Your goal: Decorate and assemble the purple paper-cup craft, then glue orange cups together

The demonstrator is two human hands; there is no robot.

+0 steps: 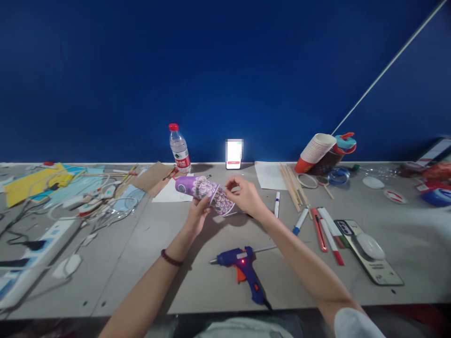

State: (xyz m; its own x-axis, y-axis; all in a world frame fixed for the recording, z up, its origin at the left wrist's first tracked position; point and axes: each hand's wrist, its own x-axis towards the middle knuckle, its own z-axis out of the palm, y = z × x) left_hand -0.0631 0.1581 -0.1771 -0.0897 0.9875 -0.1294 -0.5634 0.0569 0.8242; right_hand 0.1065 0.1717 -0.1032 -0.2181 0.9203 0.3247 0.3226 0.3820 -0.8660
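A purple paper-cup figure (206, 191), patterned with scales and made of two cups joined end to end, lies tilted above the table. My left hand (200, 213) grips it from below near the join. Close to its right end, my right hand (243, 193) has thumb and forefinger pinched together at the cup's edge; whatever sits between them is too small to make out. A blue glue gun (243, 263) with an orange trigger and a lit red light rests on the table below both hands.
Around the hands stand a water bottle (180, 150), an upright phone (233, 154) and stacked paper cups (315, 150). Wooden sticks (295, 188), markers (330, 234), a red cutter (319, 230) and another phone (369, 253) lie right. A power strip (38, 263) and cables lie left.
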